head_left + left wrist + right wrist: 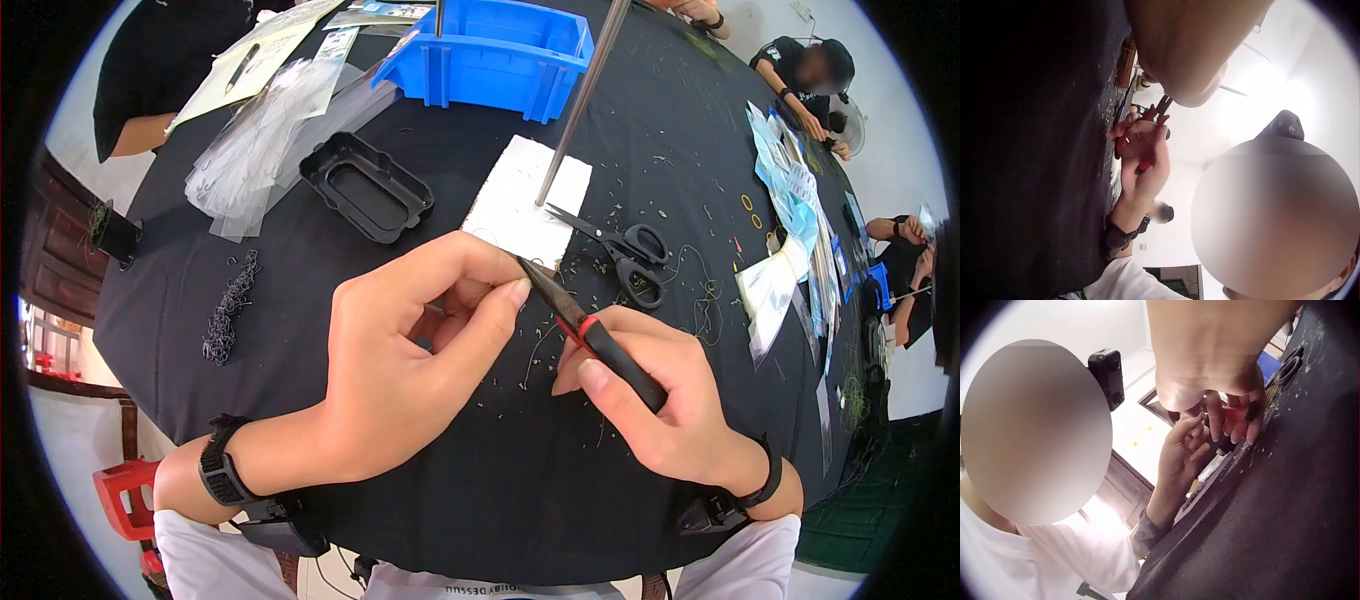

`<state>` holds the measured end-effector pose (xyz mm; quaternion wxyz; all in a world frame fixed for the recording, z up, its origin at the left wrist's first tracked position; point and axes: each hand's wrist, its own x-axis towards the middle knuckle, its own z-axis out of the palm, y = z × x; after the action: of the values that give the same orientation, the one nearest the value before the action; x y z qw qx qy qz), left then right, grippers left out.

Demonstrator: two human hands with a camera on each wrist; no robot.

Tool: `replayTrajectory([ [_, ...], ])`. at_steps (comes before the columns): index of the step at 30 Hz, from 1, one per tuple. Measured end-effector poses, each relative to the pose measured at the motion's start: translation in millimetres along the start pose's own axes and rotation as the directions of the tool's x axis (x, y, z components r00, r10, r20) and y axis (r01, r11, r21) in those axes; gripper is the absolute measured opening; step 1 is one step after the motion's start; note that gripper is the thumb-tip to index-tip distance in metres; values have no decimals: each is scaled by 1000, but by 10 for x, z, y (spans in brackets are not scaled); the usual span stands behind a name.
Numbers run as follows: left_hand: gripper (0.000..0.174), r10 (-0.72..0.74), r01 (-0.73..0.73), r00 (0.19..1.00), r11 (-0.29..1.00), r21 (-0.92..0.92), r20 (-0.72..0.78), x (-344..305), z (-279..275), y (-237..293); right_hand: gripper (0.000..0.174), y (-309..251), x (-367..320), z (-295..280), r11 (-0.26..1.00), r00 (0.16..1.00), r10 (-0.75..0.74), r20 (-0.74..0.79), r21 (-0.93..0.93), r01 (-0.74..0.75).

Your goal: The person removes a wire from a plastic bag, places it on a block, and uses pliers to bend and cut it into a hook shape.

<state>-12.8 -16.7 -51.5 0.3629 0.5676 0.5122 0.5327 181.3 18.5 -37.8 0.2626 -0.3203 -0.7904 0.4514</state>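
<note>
Over the near part of the black-clothed table, my left hand point(385, 375) brings thumb and index fingertips together in a pinch. What lies between them is small and thin, mostly hidden, and I cannot tell its kind. My right hand point(675, 405) grips pliers point(622, 362) with black-and-red handles, their narrow dark nose right at the left fingertips. Red handles of the pliers point(1161, 125) also show in the left wrist view. Just beyond the hands, a white block point(515, 195) lies under a slanting metal rod point(582, 110). Black scissors point(612, 242) lie beside the block.
Left of the hands are a black plastic tray point(318, 178) and a tangled dark heap of small wire-like pieces point(230, 310). Farther back stand a blue bin point(480, 75) and clear plastic sleeves point(265, 140). Loose thread point(708, 292) and more packets point(785, 260) lie rightward.
</note>
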Motion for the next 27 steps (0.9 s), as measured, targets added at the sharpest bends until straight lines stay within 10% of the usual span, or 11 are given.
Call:
replayTrajectory([
  [11, 2, 53, -55, 998, 990, 127, 14, -14, 12, -29, 16, 21, -12, 58, 992, 1000, -17, -23, -126, 14],
  [13, 1, 37, -38, 999, 991, 127, 15, -1, 5, -17, 18, 17, -10, 36, 989, 992, 122, 29, 75, -124],
  [20, 9, -150, 160, 987, 953, -259, 58, 19, 5, 28, 24, 120, 22, -4, 958, 996, 32, 83, 282, -54],
  [27, 12, -298, 330, 944, 858, -394, 141, 56, -24, 24, 32, 50, 64, -108, 987, 979, 101, 176, 106, -121],
])
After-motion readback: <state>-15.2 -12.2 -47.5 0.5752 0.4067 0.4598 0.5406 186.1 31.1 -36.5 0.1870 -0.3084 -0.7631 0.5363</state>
